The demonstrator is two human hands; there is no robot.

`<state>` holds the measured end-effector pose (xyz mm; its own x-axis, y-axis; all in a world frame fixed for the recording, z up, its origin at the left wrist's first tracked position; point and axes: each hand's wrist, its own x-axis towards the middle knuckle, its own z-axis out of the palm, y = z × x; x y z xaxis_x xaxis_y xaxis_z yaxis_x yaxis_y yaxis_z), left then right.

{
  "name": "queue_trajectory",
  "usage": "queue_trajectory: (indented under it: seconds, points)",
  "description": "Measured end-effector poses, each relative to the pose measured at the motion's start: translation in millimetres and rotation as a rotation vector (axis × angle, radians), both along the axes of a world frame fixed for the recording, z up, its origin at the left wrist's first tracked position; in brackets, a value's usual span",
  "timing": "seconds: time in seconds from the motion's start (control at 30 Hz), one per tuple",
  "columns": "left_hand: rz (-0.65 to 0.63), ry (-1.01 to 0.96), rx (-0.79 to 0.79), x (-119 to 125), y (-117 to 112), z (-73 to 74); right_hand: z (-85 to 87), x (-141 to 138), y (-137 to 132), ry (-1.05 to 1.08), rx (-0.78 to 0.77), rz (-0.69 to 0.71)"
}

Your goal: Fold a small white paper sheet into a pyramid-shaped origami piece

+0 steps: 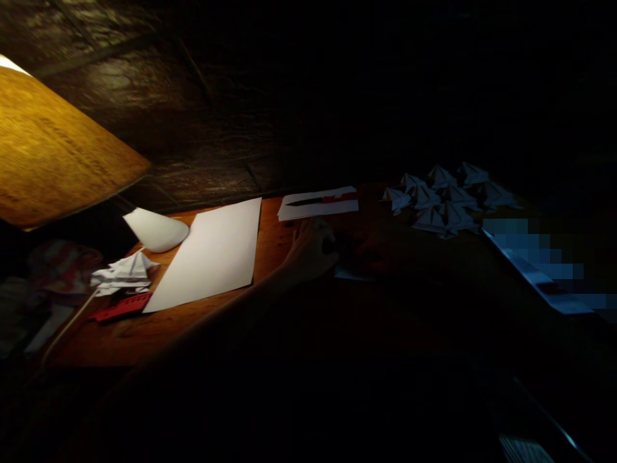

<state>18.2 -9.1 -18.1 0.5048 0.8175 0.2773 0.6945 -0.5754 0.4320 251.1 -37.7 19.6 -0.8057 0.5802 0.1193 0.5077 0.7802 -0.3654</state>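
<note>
My left hand (314,249) is over the wooden table, its fingers bent and closed near a small piece of white paper (354,275). The paper shows as a pale strip just below and between my hands, most of it lost in darkness. Close by on the right, my right hand (371,249) is a faint shape in deep shadow, and its fingers do not show clearly. Beyond my hands, a knife (321,200) with a dark blade and red handle lies on a small stack of white paper (284,211).
A large white sheet (212,257) lies left on the table (116,344). Beside it are a white cone-like object (159,231), a folded paper figure (128,273) and a red object (120,307). Several folded paper figures (446,196) stand back right. A bluish strip (530,273) lies right.
</note>
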Motion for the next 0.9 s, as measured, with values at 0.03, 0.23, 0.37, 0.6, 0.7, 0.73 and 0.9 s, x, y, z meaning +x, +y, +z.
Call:
queue_trajectory:
  seconds: [0.03, 0.23, 0.37, 0.6, 0.7, 0.73, 0.9]
  points:
    - [0.011, 0.005, 0.005, 0.2, -0.1, -0.1, 0.8, -0.4, -0.3, -0.014, 0.002, -0.003]
    - [-0.024, 0.009, 0.026, 1.0, -1.0, 2.2, 6.2, -1.8, -2.4, -0.032, -0.007, -0.037]
    - [-0.052, 0.05, 0.086, -0.2, -6.3, 9.0, 6.0, -1.7, -3.0, -0.011, -0.038, -0.035]
    - [-0.064, 0.088, 0.176, -3.7, -13.6, 16.5, 9.8, -2.2, -7.3, -0.062, -0.037, -0.047]
    - [-0.088, 0.108, 0.24, -4.6, -13.1, 16.9, 11.2, -2.7, -8.4, -0.066, -0.032, -0.048]
    - [-0.092, 0.133, 0.259, -5.0, -12.7, 17.2, 11.3, -2.8, -8.4, -0.067, -0.03, -0.047]
    - [-0.084, 0.245, 0.32, -6.4, -11.7, 19.7, 11.5, -3.5, -8.5, -0.057, -0.016, -0.064]
